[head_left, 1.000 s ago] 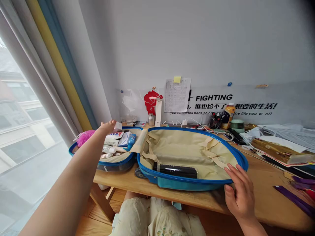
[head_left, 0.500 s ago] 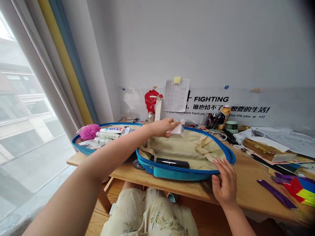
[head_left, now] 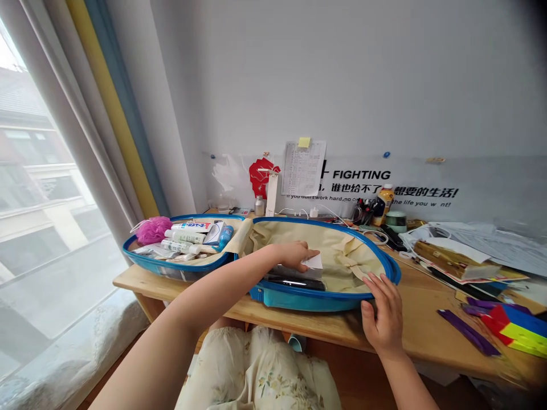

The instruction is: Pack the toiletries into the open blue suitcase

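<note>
White box (head_left: 315, 262) gripped in left hand (head_left: 294, 255), black bottle (head_left: 299, 283) near, right hand (head_left: 384, 317) open on suitcase (head_left: 311, 302), toiletries (head_left: 186, 236) leftward

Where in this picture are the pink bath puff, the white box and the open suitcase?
Pink bath puff (head_left: 154, 230): head view, middle of its mesh.
White box (head_left: 314, 262): head view, its bright exposed face.
Suitcase (head_left: 307, 302): head view, front teal outer wall.

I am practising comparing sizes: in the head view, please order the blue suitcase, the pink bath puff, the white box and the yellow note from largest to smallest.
1. Blue suitcase
2. Pink bath puff and white box: unsure, because the left hand partly hides the box
3. Yellow note
</note>
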`<action>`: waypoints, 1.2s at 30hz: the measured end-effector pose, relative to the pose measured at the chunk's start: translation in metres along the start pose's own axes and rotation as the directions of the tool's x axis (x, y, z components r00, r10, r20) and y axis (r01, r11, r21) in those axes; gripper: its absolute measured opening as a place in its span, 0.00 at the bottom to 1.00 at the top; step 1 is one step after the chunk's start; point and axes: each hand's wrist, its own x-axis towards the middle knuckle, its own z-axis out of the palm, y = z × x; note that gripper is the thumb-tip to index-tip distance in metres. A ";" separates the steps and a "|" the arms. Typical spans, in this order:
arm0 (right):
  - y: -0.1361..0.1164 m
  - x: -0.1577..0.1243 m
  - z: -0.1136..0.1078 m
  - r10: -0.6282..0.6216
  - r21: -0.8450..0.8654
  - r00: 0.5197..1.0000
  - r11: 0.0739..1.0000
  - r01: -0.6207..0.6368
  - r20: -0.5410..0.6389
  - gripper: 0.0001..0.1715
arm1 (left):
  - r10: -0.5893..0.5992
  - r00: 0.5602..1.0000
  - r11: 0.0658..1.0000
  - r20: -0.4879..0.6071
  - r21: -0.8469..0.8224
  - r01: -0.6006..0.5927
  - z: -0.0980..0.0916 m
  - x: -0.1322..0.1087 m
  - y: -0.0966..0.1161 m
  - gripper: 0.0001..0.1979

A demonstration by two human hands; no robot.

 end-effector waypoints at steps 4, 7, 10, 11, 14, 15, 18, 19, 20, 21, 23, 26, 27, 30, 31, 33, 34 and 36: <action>0.001 -0.001 0.000 0.013 0.000 1.000 1.000 -0.013 0.000 0.25 | 0.000 0.999 1.000 0.036 -0.004 0.000 0.004 -0.004 0.003 0.38; 0.001 -0.002 0.000 0.007 -0.001 1.000 1.000 -0.007 0.012 0.25 | 0.000 0.999 1.000 0.051 -0.023 0.002 0.006 -0.004 0.005 0.37; 0.002 -0.002 0.000 0.010 -0.003 1.000 1.000 -0.010 0.022 0.25 | -0.008 0.996 0.998 0.083 -0.058 0.013 0.009 -0.002 0.005 0.35; 0.002 -0.002 0.000 0.012 -0.004 1.000 1.000 -0.012 0.024 0.25 | -0.013 0.995 0.998 0.097 -0.068 0.019 0.010 -0.001 0.005 0.34; 0.001 -0.001 0.000 0.004 0.000 1.000 1.000 -0.004 0.016 0.26 | -0.034 0.991 0.996 0.131 -0.081 0.044 0.013 0.001 0.005 0.34; 0.001 -0.001 0.000 0.000 0.003 1.000 1.000 0.000 0.009 0.26 | -0.040 0.989 0.995 0.140 -0.084 0.052 0.013 0.001 0.004 0.34; 0.000 0.000 0.000 -0.005 0.010 1.000 1.000 0.005 -0.005 0.26 | -0.060 0.987 0.992 0.151 -0.100 0.075 0.015 -0.001 0.006 0.35; 0.000 0.000 0.000 -0.003 0.014 1.000 1.000 0.003 -0.007 0.26 | -0.056 0.989 0.992 0.134 -0.108 0.071 0.016 -0.002 0.007 0.35; 0.000 0.001 0.000 0.000 0.022 1.000 1.000 0.001 -0.009 0.26 | -0.040 0.994 0.992 0.106 -0.115 0.053 0.016 -0.003 0.010 0.35; 0.000 0.001 0.000 0.003 0.030 1.000 1.000 -0.002 -0.009 0.26 | -0.006 0.997 0.993 0.076 -0.117 0.015 0.017 -0.003 0.012 0.34; 0.000 0.000 0.001 0.006 0.038 1.000 0.999 -0.006 -0.010 0.26 | 0.103 0.994 0.990 0.043 -0.106 -0.098 0.019 -0.001 0.018 0.30; 0.002 -0.001 0.001 -0.006 0.023 1.000 1.000 0.006 -0.002 0.27 | 0.219 0.972 0.973 0.086 -0.095 -0.211 0.020 0.004 0.024 0.24; 0.002 -0.001 0.001 -0.010 0.014 1.000 1.000 0.010 0.002 0.27 | 0.227 0.969 0.971 0.097 -0.099 -0.218 0.020 0.006 0.025 0.24; 0.003 -0.002 0.001 -0.015 -0.002 1.000 1.000 0.015 0.014 0.27 | 0.222 0.969 0.971 0.110 -0.115 -0.210 0.020 0.007 0.027 0.24; 0.003 -0.002 0.001 -0.014 -0.004 1.000 1.000 0.014 0.017 0.27 | 0.220 0.970 0.970 0.107 -0.126 -0.206 0.019 0.006 0.027 0.24; 0.003 -0.001 0.001 -0.016 -0.002 1.000 1.000 0.016 0.011 0.27 | 0.214 0.975 0.966 0.052 -0.159 -0.204 0.014 0.002 0.022 0.24; 0.002 -0.001 0.001 -0.017 0.000 1.000 1.000 0.017 0.008 0.27 | 0.193 0.981 0.966 -0.016 -0.174 -0.193 0.010 -0.001 0.018 0.24; 0.002 -0.001 0.000 -0.020 0.004 1.000 1.000 0.020 0.005 0.27 | 0.011 0.979 0.980 -0.202 -0.191 -0.050 -0.003 -0.011 0.001 0.23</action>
